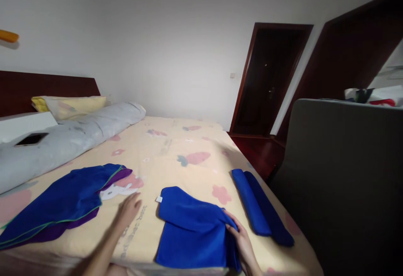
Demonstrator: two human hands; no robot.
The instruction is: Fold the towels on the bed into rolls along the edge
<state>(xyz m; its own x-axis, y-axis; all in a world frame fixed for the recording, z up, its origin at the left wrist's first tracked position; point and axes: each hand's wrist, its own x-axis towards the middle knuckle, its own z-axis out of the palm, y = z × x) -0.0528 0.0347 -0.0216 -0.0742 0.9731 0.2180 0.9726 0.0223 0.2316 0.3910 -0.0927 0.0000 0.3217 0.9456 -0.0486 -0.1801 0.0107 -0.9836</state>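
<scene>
A bright blue cloth (192, 230) with a small white tag (159, 199) at its far left corner lies partly folded on the bed in front of me. My right hand (241, 236) pinches its right edge, the thumb on top and the fingers at the fold. Left of the cloth, my left hand (129, 209) hovers over or rests on the sheet, fingers loosely bent and holding nothing. Further left lies a heap of blue cloth (69, 192) with green edging and purple layers. Two long, narrow folded blue cloths (252, 202) lie side by side at the right.
The patterned bed sheet (176, 141) spreads beneath everything. A grey rolled quilt (94, 127) with a phone (31, 138) on it lies along the left, near a yellow pillow (75, 104). A dark chair back or panel (340, 175) stands beyond the bed's right edge, before a dark door (273, 78).
</scene>
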